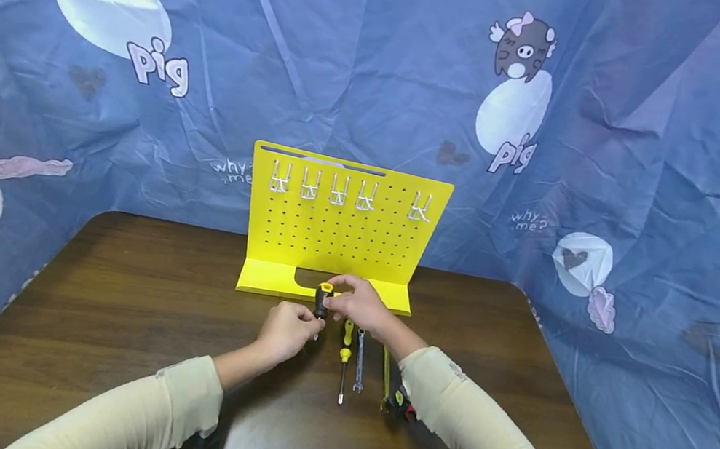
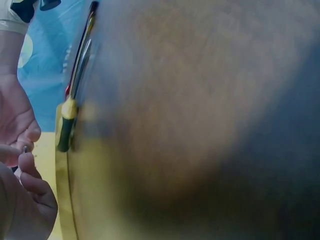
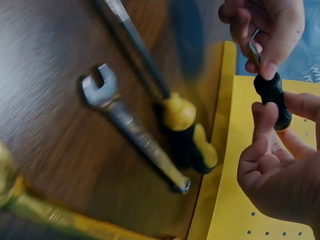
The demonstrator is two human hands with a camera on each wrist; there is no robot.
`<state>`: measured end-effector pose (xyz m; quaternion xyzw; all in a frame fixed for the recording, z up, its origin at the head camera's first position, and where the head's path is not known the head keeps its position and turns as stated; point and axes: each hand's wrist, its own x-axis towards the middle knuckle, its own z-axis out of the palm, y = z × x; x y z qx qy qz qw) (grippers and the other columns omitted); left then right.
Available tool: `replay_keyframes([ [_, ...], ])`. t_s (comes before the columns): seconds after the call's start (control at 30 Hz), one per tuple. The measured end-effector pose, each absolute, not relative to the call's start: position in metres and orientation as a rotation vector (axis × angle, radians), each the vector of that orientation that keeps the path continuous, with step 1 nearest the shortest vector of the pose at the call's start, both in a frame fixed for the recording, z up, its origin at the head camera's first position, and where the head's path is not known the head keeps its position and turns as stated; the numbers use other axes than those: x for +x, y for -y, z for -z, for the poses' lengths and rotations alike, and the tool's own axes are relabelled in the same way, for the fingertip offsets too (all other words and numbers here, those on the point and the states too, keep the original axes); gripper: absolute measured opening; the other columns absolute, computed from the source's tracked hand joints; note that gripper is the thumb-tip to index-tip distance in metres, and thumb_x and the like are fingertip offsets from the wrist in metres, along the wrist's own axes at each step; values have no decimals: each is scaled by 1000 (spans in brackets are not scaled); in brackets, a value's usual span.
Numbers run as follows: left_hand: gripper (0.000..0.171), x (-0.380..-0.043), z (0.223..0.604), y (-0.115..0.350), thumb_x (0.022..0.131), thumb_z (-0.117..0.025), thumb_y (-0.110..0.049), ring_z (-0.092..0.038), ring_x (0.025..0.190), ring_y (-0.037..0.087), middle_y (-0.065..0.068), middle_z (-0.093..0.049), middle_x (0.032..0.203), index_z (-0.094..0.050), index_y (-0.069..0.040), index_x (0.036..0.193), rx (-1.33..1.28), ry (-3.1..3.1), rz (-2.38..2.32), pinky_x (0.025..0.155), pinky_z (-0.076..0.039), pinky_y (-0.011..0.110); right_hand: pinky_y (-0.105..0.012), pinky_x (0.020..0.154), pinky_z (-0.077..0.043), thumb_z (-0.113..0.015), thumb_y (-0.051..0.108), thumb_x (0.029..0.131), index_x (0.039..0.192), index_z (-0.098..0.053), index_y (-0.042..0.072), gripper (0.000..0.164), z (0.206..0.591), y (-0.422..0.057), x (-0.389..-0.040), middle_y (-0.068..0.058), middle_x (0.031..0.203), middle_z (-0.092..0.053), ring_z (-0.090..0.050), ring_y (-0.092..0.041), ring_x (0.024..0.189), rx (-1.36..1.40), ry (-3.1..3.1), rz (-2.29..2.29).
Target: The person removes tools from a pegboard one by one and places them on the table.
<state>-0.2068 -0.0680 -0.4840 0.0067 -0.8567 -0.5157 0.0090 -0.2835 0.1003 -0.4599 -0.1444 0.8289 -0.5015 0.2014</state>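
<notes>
Both hands are on a short screwdriver with a black-and-yellow handle (image 1: 322,301), held upright in front of the yellow pegboard (image 1: 339,233). My right hand (image 1: 361,306) pinches the handle between thumb and fingers. Lower down, my left hand (image 1: 286,331) pinches the metal shaft, which shows just under the handle (image 3: 273,97) in the right wrist view. The left wrist view catches only the fingers and a bit of the tip; the handle is hidden there.
A long yellow-and-black screwdriver (image 1: 346,347), a wrench (image 1: 359,362) and a yellow tool (image 1: 386,377) lie on the table (image 1: 128,302). A partly hidden red-and-black tool (image 1: 408,409) is by the right sleeve. Several white hooks (image 1: 338,191) line the pegboard's top.
</notes>
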Motion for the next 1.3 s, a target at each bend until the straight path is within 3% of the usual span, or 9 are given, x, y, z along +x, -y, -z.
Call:
replay_keyframes([
  [0.3, 24, -196, 493, 57, 84, -77, -18, -53, 56, 13, -6, -60, 53, -73, -11, 62, 115, 2808, 1508, 52, -40, 28, -29, 55, -45, -75, 24, 91, 127, -66, 8, 41, 468, -105, -277, -4, 86, -65, -57, -17, 66, -536, -2488, 1084],
  [0.53, 21, -190, 499, 54, 80, -78, -16, -54, 57, 13, -6, -61, 56, -72, -13, 60, 79, 2859, 1409, 53, -42, 29, -30, 60, -49, -77, 25, 90, 114, -74, 11, 29, 472, -104, -276, 0, 99, -70, -59, -14, 71, -582, -2568, 896],
  [0.77, 24, -189, 503, 55, 78, -79, -15, -53, 56, 13, -7, -58, 55, -68, -15, 57, 21, 2906, 1308, 52, -42, 30, -25, 50, -35, -77, 25, 90, 114, -76, 8, 29, 475, -103, -275, 4, 64, -64, -43, -10, 47, -658, -2607, 741],
  [0.9, 26, -188, 502, 57, 79, -80, -17, -53, 55, 13, -7, -58, 55, -67, -15, 57, 24, 2937, 1294, 51, -41, 29, -27, 57, -38, -78, 26, 89, 114, -76, 9, 29, 475, -100, -274, 6, 58, -57, -45, -11, 51, -687, -2641, 684],
  [1.03, 28, -186, 502, 59, 81, -81, -20, -54, 56, 13, -7, -60, 56, -67, -15, 58, 31, 2973, 1303, 52, -42, 29, -28, 60, -38, -79, 26, 89, 114, -76, 10, 30, 477, -97, -271, 6, 67, -62, -48, -12, 57, -667, -2644, 666],
  [1.2, 31, -192, 501, 57, 82, -83, -23, -53, 56, 13, -7, -59, 54, -66, -13, 57, 6, 2950, 1310, 52, -41, 29, -28, 52, -41, -77, 25, 90, 118, -73, 7, 33, 474, -98, -275, 2, 74, -67, -54, -15, 53, -648, -2641, 659],
  [1.3, 33, -196, 502, 57, 84, -82, -26, -52, 56, 13, -7, -57, 54, -66, -13, 58, -12, 2929, 1321, 51, -40, 29, -30, 61, -48, -76, 26, 91, 119, -73, 8, 33, 471, -102, -279, -1, 92, -72, -63, -18, 69, -659, -2666, 639],
])
